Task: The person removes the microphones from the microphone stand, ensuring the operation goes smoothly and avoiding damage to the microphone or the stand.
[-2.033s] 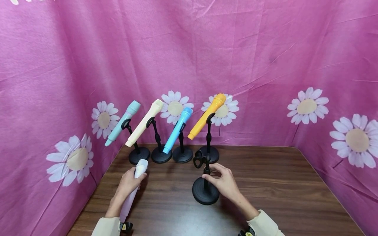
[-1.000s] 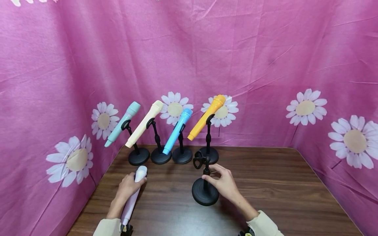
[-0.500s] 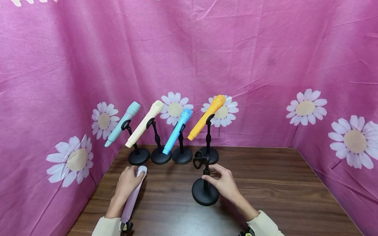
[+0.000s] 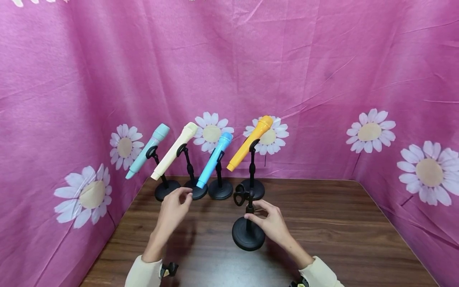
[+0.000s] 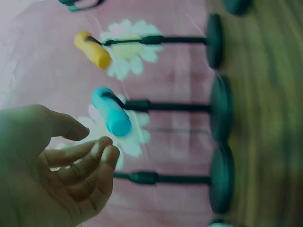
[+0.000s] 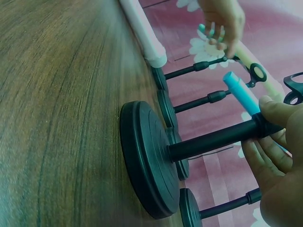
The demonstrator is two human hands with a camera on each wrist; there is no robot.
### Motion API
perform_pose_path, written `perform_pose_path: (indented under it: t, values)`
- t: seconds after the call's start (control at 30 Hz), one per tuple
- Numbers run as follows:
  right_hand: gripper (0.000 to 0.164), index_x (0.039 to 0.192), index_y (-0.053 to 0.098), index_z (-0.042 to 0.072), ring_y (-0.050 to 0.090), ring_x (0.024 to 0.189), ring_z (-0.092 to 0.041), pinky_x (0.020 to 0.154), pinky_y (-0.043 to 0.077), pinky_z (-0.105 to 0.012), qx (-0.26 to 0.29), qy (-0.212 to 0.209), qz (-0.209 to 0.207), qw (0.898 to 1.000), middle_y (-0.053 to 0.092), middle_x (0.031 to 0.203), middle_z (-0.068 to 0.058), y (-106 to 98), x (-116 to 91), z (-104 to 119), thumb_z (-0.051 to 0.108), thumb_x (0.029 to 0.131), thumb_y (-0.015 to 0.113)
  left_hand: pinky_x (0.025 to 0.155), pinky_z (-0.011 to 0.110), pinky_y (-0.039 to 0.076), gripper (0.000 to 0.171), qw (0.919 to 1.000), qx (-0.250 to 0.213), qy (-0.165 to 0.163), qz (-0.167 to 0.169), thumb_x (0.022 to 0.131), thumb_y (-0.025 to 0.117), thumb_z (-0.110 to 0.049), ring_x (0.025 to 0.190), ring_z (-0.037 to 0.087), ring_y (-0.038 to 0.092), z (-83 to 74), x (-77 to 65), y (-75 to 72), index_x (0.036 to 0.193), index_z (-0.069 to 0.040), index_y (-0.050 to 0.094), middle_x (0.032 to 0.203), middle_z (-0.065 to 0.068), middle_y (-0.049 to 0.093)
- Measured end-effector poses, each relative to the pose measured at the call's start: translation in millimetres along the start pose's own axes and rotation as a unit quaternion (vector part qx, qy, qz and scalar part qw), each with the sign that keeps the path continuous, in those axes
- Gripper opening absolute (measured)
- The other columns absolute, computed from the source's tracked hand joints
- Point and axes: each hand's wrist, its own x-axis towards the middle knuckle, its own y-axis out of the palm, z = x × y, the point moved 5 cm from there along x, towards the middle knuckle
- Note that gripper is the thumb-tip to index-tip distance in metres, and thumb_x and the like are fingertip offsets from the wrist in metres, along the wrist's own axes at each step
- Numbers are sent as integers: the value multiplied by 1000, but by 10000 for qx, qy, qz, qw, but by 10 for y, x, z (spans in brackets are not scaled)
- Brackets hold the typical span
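My left hand [image 4: 173, 211] is raised over the left part of the table, its fingers loosely bent with nothing in them. The pale lilac microphone [image 6: 143, 33] lies on the wood in the right wrist view; in the head view my left arm hides it. With thumb and fingers, my right hand [image 4: 271, 223] pinches the post of a short black microphone stand [image 4: 248, 236]. Its round base is down on the table, and the clip [image 4: 239, 195] at its top holds no microphone.
Along the back of the table [image 4: 322, 223] several stands hold tilted microphones: mint [image 4: 145, 155], cream [image 4: 172, 155], blue [image 4: 215, 159] and orange [image 4: 247, 147]. A pink curtain [image 4: 305, 79] with white daisies encloses the back and sides.
The left hand has lowered the lilac microphone onto the table, let go of it, and risen up and to the right. The right hand and its stand stay where they were.
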Motion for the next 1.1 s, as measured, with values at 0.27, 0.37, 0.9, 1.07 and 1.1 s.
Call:
perform_pose_path:
  t: [0.27, 0.37, 0.9, 1.07, 1.1]
  values:
    - [32, 110, 76, 12, 75, 92, -8, 83, 64, -23, 3, 127, -57, 9999, 77, 101, -6, 3, -8, -12, 9, 83, 92, 70, 20, 54, 16, 9823, -1730, 682, 229, 101, 73, -9, 81, 4, 67, -455, 21, 255, 116, -8, 79, 100, 4, 77]
    - [35, 111, 73, 15, 75, 92, -8, 82, 64, -22, -132, 113, -99, 9998, 76, 102, -5, -4, -18, -5, 13, 83, 93, 78, 25, 59, 22, 9715, -2182, 756, 538, 103, 72, -16, 94, 10, 69, -597, 13, 400, 124, -12, 76, 112, 5, 73]
    - [36, 103, 70, 10, 76, 83, -8, 75, 64, -23, -184, -154, -471, 9986, 77, 93, -7, 23, -12, 89, 12, 78, 96, 100, 27, 57, 49, 9034, -3809, 310, 1946, 99, 77, -14, 122, 22, 65, -838, -55, 1039, 146, -15, 62, 136, 14, 69]
    - [31, 96, 73, 11, 78, 81, -12, 74, 63, -23, -178, -30, -580, 9982, 78, 90, -6, 2, -10, 113, 11, 76, 97, 104, 28, 57, 41, 9012, -3878, 244, 1922, 99, 78, -18, 125, 18, 67, -813, -43, 1074, 139, -15, 69, 137, 12, 72]
    - [30, 94, 74, 11, 78, 80, -12, 73, 63, -23, -185, -9, -602, 9980, 79, 89, -6, -5, -9, 119, 12, 75, 97, 104, 29, 57, 42, 9004, -3891, 259, 1928, 99, 78, -19, 126, 18, 67, -811, -38, 1078, 139, -16, 69, 137, 12, 72]
